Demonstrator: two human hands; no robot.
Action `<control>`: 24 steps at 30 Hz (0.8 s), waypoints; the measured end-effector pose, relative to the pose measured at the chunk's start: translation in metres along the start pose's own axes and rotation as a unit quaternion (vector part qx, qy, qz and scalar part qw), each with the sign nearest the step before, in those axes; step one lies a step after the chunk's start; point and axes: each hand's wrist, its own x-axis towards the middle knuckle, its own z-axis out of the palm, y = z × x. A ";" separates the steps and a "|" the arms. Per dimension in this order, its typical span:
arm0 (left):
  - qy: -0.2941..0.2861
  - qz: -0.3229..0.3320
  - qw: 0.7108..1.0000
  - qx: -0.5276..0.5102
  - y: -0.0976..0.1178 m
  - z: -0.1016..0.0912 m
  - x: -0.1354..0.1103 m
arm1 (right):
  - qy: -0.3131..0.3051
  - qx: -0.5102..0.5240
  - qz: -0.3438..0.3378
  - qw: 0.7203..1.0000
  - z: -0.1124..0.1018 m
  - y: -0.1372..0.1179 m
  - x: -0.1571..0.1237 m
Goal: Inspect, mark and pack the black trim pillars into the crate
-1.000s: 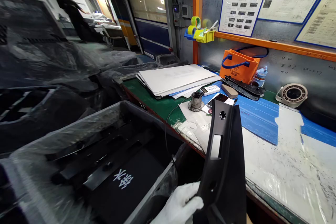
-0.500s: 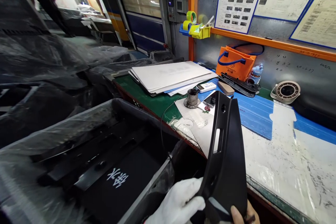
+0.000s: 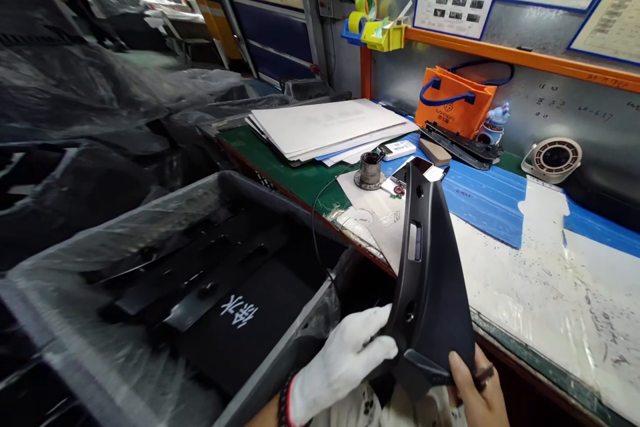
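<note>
A long, curved black plastic trim panel (image 3: pixel 445 293) stands tilted in front of me, with a slot and several holes along its left flange. My left hand (image 3: pixel 345 360), in a white glove, closes on the panel's lower left edge. Bare, my right hand (image 3: pixel 477 390) grips the lower right corner, thumb on the front face. A small dark stick-like thing pokes out between its fingers; I cannot make out what it is. Left of me, more black plastic parts (image 3: pixel 200 280) lie in a bin (image 3: pixel 280 373) lined with clear plastic film, beside a black sheet with white characters.
The workbench (image 3: pixel 545 267) runs along the right, its edge close behind the panel. On it are a stack of white sheets (image 3: pixel 330 123), a metal pot (image 3: pixel 371 170), an orange bag (image 3: pixel 453 103) and a small fan (image 3: pixel 553 159). A thin cable (image 3: pixel 314 227) hangs over the bench edge.
The panel has tilted a little further back, its top edge leaning. Both hands have come further up into view, still on the panel. The surroundings have shifted slightly with my head.
</note>
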 end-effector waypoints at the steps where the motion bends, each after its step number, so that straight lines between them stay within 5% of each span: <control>1: 0.000 0.001 1.000 -0.005 0.000 0.000 0.001 | -0.040 0.007 -0.017 0.999 -0.004 -0.002 0.004; 3: -0.007 -0.005 1.000 -0.019 0.000 0.000 0.002 | -0.095 0.025 -0.036 0.995 -0.010 -0.005 0.011; 9: -0.061 -0.045 0.995 -0.060 0.001 0.000 0.003 | -0.111 0.052 -0.038 0.992 -0.017 -0.012 0.022; 19: -0.148 -0.038 0.988 -0.036 0.007 -0.013 0.003 | -0.064 0.068 -0.025 0.995 -0.025 -0.008 0.027; 24: -0.022 0.005 0.999 -0.046 -0.015 -0.022 0.000 | 0.025 -0.037 -0.075 0.996 -0.055 0.000 0.027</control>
